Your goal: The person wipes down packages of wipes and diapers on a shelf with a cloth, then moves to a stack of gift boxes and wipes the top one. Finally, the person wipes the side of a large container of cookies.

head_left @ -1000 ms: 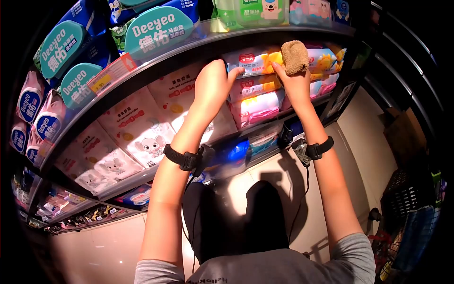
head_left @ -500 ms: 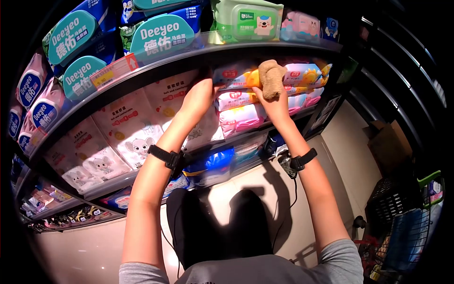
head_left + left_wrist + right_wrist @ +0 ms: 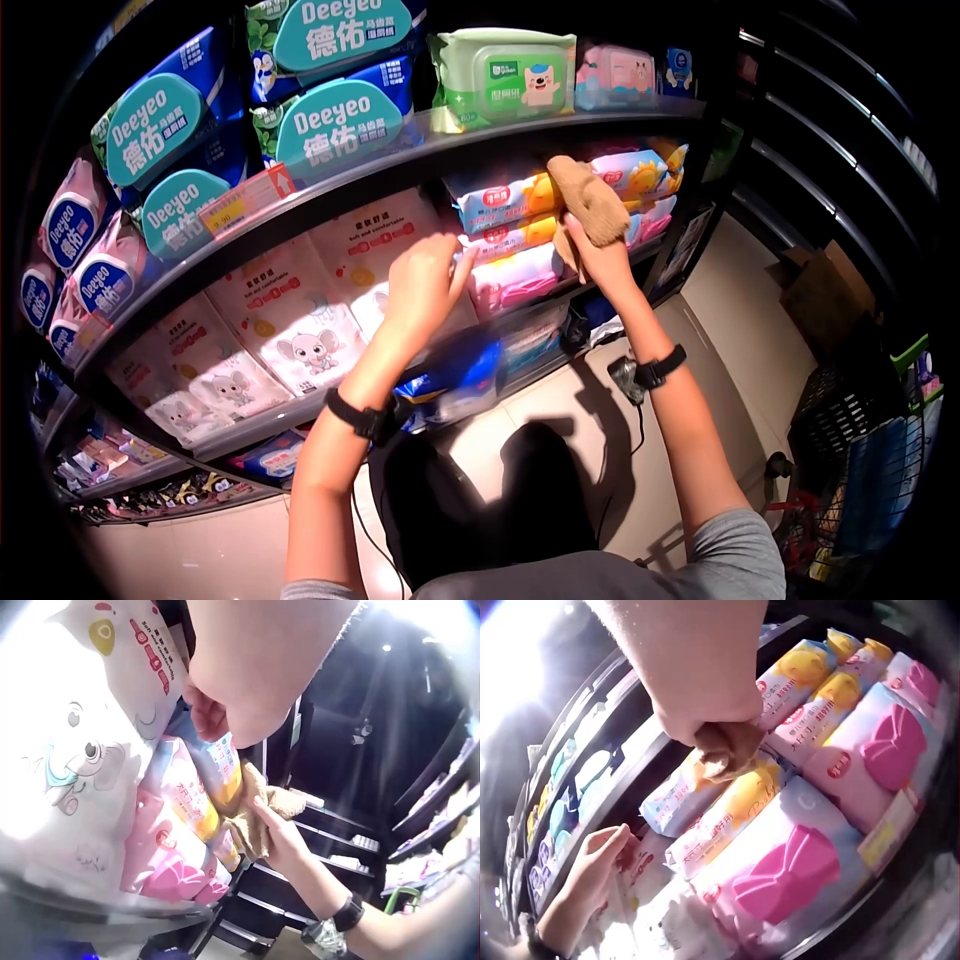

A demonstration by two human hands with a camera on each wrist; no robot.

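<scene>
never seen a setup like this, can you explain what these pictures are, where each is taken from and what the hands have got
There is no robot here: these are a person's two bare hands. The head picture comes from a camera worn on the head, looking forward and down; the other two come from cameras worn on the left and right wrists.

The right hand holds a brown cloth in front of stacked blue and pink packs; whether it touches them is hard to tell. The left hand holds nothing visible, close to those packs.

On the same shelf are pale packs with an elephant print. Above stand teal-labelled packs and a green pack.
</scene>
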